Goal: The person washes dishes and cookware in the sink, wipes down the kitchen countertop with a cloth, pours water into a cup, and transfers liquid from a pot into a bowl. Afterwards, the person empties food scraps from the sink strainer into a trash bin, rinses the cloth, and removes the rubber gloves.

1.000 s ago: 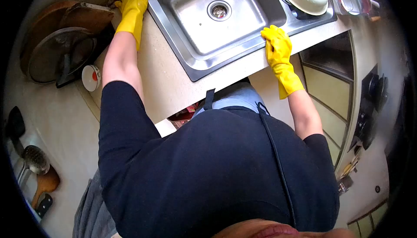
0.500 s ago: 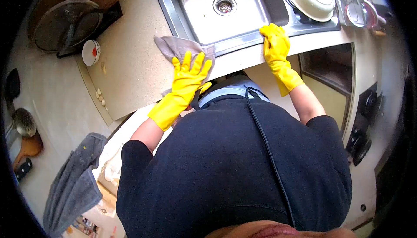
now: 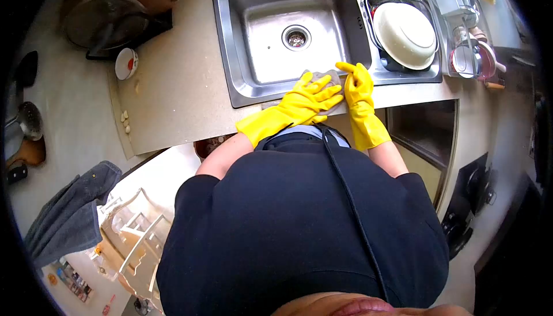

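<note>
My left hand, in a yellow rubber glove, lies with fingers spread on a grey-brown cloth. The cloth is at the front edge of the steel sink, partly hidden under the glove. Just right of the cloth, my right hand, gloved in yellow too, rests at the sink's front rim. Its index finger points left over the cloth's edge and the other fingers are bent; whether it holds anything is hidden. The sink basin shows a drain in its middle.
A cream bowl lies upside down right of the basin. A small bowl, garlic cloves and a pan lid are on the left. A clear rack with cups stands far right. A grey towel hangs lower left.
My left hand has moved from the back left counter to the sink's front edge, sliding right with the cloth beneath it. My right hand stays near the rim, its index finger now extended left.
</note>
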{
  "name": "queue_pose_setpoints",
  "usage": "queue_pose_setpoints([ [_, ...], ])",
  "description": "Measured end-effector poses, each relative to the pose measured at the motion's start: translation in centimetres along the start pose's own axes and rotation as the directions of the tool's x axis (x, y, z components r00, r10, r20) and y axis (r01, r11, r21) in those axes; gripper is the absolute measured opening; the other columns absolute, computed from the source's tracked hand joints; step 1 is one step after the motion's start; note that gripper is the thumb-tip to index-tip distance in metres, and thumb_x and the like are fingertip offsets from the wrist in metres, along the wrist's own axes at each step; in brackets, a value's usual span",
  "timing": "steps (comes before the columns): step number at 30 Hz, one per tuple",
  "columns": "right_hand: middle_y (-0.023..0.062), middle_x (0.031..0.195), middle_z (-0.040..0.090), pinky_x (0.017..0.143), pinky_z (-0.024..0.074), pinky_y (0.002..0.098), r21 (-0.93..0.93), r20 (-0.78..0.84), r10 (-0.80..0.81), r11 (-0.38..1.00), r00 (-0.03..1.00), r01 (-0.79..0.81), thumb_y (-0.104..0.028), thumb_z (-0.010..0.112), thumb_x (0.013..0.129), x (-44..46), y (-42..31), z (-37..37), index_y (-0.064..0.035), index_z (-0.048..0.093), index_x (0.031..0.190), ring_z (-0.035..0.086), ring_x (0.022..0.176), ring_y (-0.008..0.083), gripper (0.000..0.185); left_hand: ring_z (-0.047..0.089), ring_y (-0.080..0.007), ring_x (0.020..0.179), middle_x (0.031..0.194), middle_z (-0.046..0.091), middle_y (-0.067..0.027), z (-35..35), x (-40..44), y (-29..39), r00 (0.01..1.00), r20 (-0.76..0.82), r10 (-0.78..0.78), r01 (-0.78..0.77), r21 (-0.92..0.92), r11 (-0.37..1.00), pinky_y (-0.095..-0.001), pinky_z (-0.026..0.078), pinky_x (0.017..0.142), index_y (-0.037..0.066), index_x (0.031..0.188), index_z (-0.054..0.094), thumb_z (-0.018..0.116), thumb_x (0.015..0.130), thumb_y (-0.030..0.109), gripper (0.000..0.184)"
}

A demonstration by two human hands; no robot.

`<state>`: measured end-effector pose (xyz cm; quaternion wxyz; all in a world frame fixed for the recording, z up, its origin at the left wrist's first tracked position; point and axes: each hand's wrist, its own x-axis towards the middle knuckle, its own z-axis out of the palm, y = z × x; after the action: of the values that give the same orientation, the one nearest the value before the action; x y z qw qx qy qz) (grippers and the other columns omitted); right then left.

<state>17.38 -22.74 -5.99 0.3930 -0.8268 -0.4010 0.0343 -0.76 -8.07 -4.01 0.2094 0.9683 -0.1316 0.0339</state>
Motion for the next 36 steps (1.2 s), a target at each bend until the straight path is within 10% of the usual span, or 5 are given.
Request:
queue_pose_setpoints([
  [10,0.0140,0.120,0.072,0.103,0.0464,0.0322,0.479,0.457,0.207,0.763,0.865,-0.435,-0.007,0.052,0.101,5.7,3.3,2.6,0.0001,0.066,0.126,0.067,0.112,0.0232,0.029,0.017,-0.0340,0.156,0.168,0.025,-0.0049,-3.2,-15.9,-1.2,0.763,-0.098,-0.639,0.640,0.250,0.726,-0.0588,0.004,0.124,0.023,0.158,0.037,0.064,0.088,0.041,0.077],
  [15,0.0187,0.126,0.069,0.105,0.0464,0.0344,0.224,0.677,0.105,0.914,0.728,-0.340,-0.017,0.061,0.097,9.2,4.5,7.8,0.0029,0.059,0.134,0.064,0.119,0.0276,0.042,0.023,-0.0370,0.153,0.167,0.027,-0.0050,-3.2,-23.0,-2.8,0.395,-0.309,-0.865,0.905,0.290,0.310,-0.0585,0.010,0.123,0.021,0.158,0.035,0.059,0.092,0.038,0.072],
  [17,0.0208,0.137,0.062,0.110,0.0433,0.0376,-0.004,0.687,0.034,0.999,0.726,-0.043,-0.024,0.063,0.095,10.3,4.0,9.3,0.0002,0.056,0.138,0.058,0.129,0.0321,0.050,0.030,-0.0430,0.147,0.165,0.030,-0.0120,-2.6,-24.2,-4.0,-0.064,-0.501,-0.863,0.996,0.026,-0.088,-0.0582,0.017,0.121,0.014,0.157,0.035,0.056,0.096,0.037,0.069],
  [23,0.0198,0.166,0.024,0.125,0.0205,0.0452,-0.122,0.910,-0.224,0.660,0.349,0.741,-0.010,0.041,0.096,11.4,-0.2,19.4,-0.0024,0.031,0.156,0.020,0.154,0.0394,0.061,0.035,-0.0527,0.141,0.161,0.030,-0.0258,-2.5,-20.2,-4.9,0.011,-0.609,-0.793,0.996,0.075,-0.044,-0.0554,0.024,0.120,0.001,0.153,0.037,0.054,0.097,0.036,0.069],
  [36,0.0190,0.168,0.018,0.127,0.0032,0.0481,-0.373,0.811,-0.118,0.652,0.574,0.660,-0.012,0.035,0.098,7.2,6.5,27.4,0.0034,0.025,0.157,0.008,0.157,0.0374,0.062,0.034,-0.0552,0.140,0.159,0.034,-0.0273,-3.2,-19.7,-5.4,0.008,-0.596,-0.803,1.000,-0.010,0.018,-0.0554,0.024,0.120,0.000,0.151,0.041,0.054,0.098,0.034,0.065],
])
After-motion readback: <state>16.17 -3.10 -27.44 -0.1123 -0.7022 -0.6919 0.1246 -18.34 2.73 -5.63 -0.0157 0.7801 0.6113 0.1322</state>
